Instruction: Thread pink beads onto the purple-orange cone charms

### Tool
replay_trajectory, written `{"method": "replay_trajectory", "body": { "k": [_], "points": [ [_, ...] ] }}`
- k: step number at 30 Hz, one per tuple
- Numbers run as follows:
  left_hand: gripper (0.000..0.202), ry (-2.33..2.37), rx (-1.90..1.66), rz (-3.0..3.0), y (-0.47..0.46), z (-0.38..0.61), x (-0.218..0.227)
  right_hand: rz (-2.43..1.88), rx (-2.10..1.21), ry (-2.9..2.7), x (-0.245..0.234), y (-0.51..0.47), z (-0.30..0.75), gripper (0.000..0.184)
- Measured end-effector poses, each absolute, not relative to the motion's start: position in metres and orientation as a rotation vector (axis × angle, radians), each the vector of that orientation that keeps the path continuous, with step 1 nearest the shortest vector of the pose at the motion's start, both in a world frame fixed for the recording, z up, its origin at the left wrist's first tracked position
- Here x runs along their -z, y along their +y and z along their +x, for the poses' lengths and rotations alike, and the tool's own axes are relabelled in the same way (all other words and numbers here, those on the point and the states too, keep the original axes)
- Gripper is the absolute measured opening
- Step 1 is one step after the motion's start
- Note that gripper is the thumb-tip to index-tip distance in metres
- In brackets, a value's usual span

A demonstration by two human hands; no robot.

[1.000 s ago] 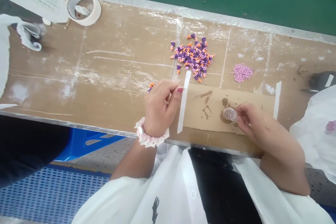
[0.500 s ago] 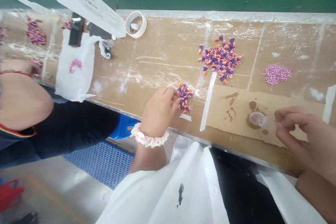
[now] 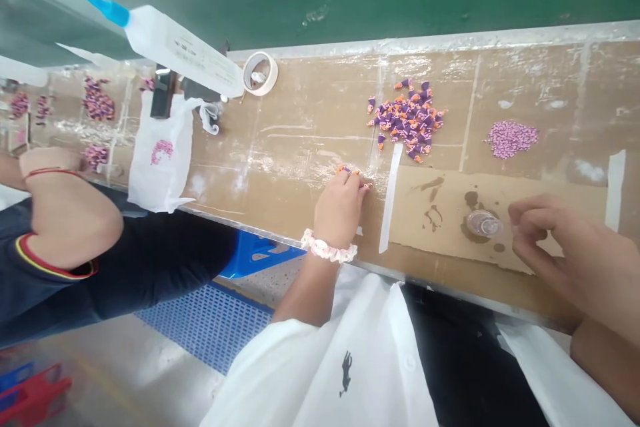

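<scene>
My left hand (image 3: 340,207), with a frilly pink band on its wrist, lies over a small pile of purple and orange pieces (image 3: 350,171) on the brown worktable (image 3: 280,147). Its fingers are curled down onto the pile, and only a few pieces show past the fingertips. My right hand (image 3: 565,247) hovers over a taped-down cardboard sheet (image 3: 550,210), just right of a small clear cup (image 3: 483,222) and apart from it. Its fingers are bent and its thumb is pinched to the forefinger. What it pinches, if anything, is too small to see.
A larger heap of purple and orange pieces (image 3: 405,117) and a pink bead pile (image 3: 513,138) lie further back. A tape roll (image 3: 260,73), a glue bottle with a blue nozzle (image 3: 175,47) and a white bag (image 3: 160,153) are at left. A co-worker's arm (image 3: 65,213) rests there.
My left hand moved from the white tape strip to the small pile beside it and now covers it. My right hand let go of the clear cup and drew back right. The view swung left.
</scene>
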State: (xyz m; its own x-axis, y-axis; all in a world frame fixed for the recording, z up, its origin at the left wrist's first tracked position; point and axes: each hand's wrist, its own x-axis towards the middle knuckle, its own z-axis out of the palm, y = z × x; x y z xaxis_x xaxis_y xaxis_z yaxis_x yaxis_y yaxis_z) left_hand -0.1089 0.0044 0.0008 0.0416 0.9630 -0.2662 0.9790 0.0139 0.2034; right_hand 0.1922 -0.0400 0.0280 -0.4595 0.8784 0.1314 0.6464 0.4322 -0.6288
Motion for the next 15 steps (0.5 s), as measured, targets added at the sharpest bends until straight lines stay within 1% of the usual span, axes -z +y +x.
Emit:
{"method": "replay_trajectory", "body": {
  "k": [2, 4, 5, 7, 9, 10, 12, 15],
  "points": [
    [0.014, 1.932, 0.125, 2.029, 0.006, -0.109, -0.002, -1.254, -0.719, -2.236, -0.029, -0.039, 0.191, 0.011],
    [0.014, 1.839, 0.095, 2.043, 0.007, -0.106, -0.004, -1.238, -0.724, -2.190, -0.030, -0.038, 0.188, 0.012],
    [0.015, 1.768, 0.014, 2.028, 0.007, -0.103, -0.005, -1.254, -0.715, -2.152, -0.030, -0.038, 0.186, 0.013],
    [0.012, 1.566, -0.266, 1.900, 0.004, -0.092, -0.009, -1.296, -0.703, -2.051, -0.031, -0.038, 0.182, 0.016],
    [0.012, 1.290, -0.552, 1.594, 0.000, -0.073, -0.013, -1.284, -0.712, -1.932, -0.031, -0.039, 0.178, 0.019],
    [0.016, 1.143, -0.644, 1.387, -0.002, -0.063, -0.016, -1.264, -0.727, -1.867, -0.032, -0.039, 0.175, 0.021],
    [0.025, 0.890, -0.711, 0.957, -0.006, -0.041, -0.022, -1.217, -0.761, -1.749, -0.033, -0.041, 0.172, 0.024],
    [0.033, 0.675, -0.670, 0.504, -0.007, -0.013, -0.028, -1.163, -0.781, -1.648, -0.034, -0.042, 0.167, 0.027]
  ]
}}
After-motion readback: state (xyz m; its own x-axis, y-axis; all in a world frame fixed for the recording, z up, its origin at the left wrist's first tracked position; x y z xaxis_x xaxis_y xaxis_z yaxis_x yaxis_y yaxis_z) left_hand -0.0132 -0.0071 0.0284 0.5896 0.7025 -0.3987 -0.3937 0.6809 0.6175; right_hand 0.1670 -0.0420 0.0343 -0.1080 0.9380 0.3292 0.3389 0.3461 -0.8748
